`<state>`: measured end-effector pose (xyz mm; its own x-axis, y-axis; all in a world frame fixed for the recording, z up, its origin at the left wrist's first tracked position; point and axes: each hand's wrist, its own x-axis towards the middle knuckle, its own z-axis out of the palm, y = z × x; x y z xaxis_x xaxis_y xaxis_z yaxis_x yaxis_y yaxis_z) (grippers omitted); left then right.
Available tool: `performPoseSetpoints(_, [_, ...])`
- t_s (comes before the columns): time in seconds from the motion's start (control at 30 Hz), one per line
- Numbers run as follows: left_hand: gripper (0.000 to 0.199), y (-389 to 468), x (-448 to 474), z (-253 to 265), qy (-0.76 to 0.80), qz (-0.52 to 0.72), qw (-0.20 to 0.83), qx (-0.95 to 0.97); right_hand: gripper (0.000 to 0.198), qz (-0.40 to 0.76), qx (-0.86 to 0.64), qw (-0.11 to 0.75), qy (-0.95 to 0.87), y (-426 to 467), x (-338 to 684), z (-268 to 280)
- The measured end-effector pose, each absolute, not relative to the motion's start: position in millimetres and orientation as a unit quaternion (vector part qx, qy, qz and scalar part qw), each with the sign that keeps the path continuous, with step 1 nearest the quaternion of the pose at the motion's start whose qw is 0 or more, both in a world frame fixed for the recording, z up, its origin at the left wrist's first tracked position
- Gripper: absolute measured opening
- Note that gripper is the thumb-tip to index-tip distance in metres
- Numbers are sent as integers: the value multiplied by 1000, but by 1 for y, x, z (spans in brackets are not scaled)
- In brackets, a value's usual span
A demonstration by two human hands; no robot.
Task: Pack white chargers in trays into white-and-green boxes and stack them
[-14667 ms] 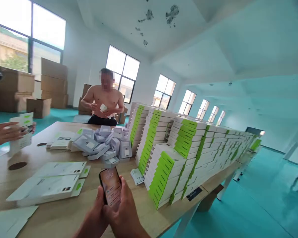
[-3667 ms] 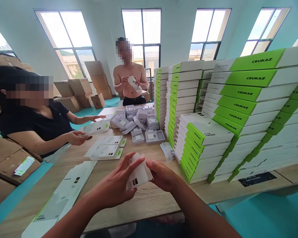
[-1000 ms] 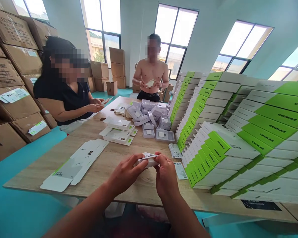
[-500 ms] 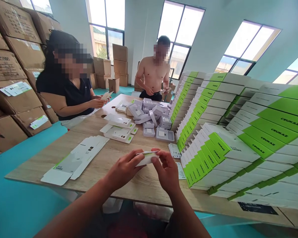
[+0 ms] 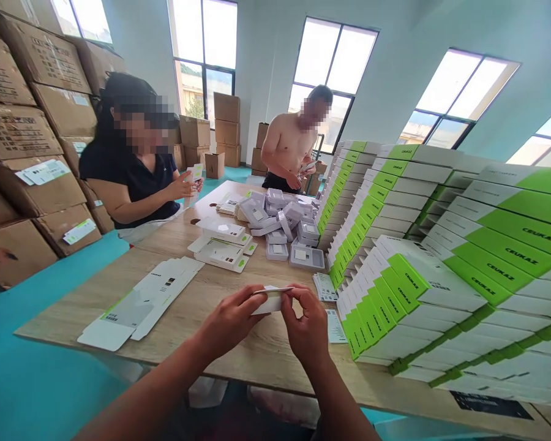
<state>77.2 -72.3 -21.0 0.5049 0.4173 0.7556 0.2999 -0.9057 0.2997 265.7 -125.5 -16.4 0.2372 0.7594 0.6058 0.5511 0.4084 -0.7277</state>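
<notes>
Over the near part of the table, a small white cardboard box [image 5: 270,302] is held end-on toward me, its top edge folded over. My left hand [image 5: 232,321] is closed around its left side, thumb on top. On the right, my right hand [image 5: 307,324] pinches the flap edge between thumb and fingers. Flat unfolded cartons [image 5: 142,300] with a grey and green print lie to the left of my hands. Printed leaflets [image 5: 336,327] rest on the wood just right of my right hand.
Tall stacks of white and green boxes [image 5: 408,282] line the right side. Clear plastic trays [image 5: 287,226] are heaped mid-table beside partly folded cartons [image 5: 223,248]. Two co-workers, one at the left [image 5: 133,184], one at the far end [image 5: 289,147], handle cartons. Brown shipping boxes [image 5: 41,159] stand behind.
The whole view has shifted slightly down in the frame. My right fingers have moved along the box's top edge. The left co-worker has raised a carton; the far one leans forward.
</notes>
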Motion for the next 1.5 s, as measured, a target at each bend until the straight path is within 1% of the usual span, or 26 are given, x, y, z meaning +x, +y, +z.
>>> performPoseSetpoints(0.03, [14,-71,77,-21,207,462,66,860,8,104,-525,575,-618,-125,268,-20])
performPoseSetpoints(0.13, [18,-67,77,-25,215,493,56,841,28,133,-490,540,-671,-121,277,-27])
performPoseSetpoints(0.17, [21,-65,76,-27,219,502,50,835,29,131,-483,526,-687,-119,280,-28])
performPoseSetpoints(0.27, [32,-60,70,-33,241,506,29,828,25,108,-473,523,-701,-113,286,-26])
performPoseSetpoints(0.4, [31,-54,60,-36,264,489,13,832,27,85,-458,518,-717,-111,287,-17])
performPoseSetpoints(0.67, [29,-58,60,-21,252,492,83,829,28,65,-455,520,-720,-114,287,-17])
performPoseSetpoints(0.83, [23,-58,61,-28,257,494,147,817,28,72,-466,515,-715,-119,288,-22])
performPoseSetpoints(0.9, [31,-57,62,-33,271,495,170,808,32,82,-470,521,-708,-119,289,-25])
performPoseSetpoints(1.0, [56,-55,62,-35,261,509,247,782,43,123,-481,544,-676,-117,292,-28])
performPoseSetpoints(1.03, [60,-55,61,-33,249,508,281,776,45,147,-487,554,-659,-116,293,-29])
performPoseSetpoints(1.1, [59,-55,58,-30,227,491,321,778,45,218,-495,575,-614,-114,291,-28])
performPoseSetpoints(1.13, [59,-55,56,-28,225,480,307,791,45,267,-492,583,-589,-113,289,-27])
performPoseSetpoints(1.17, [59,-54,54,-27,222,468,268,813,47,315,-488,584,-567,-113,286,-27])
performPoseSetpoints(1.23, [61,-51,52,-30,190,425,144,873,51,377,-491,571,-540,-111,282,-30])
performPoseSetpoints(1.27, [62,-48,52,-32,157,390,83,903,53,383,-503,561,-533,-111,282,-34])
performPoseSetpoints(1.3, [61,-44,53,-35,120,357,38,925,54,373,-525,552,-530,-113,284,-40])
performPoseSetpoints(1.33, [59,-38,55,-39,88,335,19,938,55,351,-550,545,-526,-115,289,-48])
performPoseSetpoints(1.37, [57,-32,57,-41,70,331,22,941,56,327,-573,544,-518,-120,296,-57])
performPoseSetpoints(1.43, [48,-18,64,-45,85,371,71,922,57,254,-626,536,-506,-136,315,-78])
performPoseSetpoints(1.5, [37,-4,73,-47,131,427,151,882,60,138,-693,481,-519,-158,333,-99])
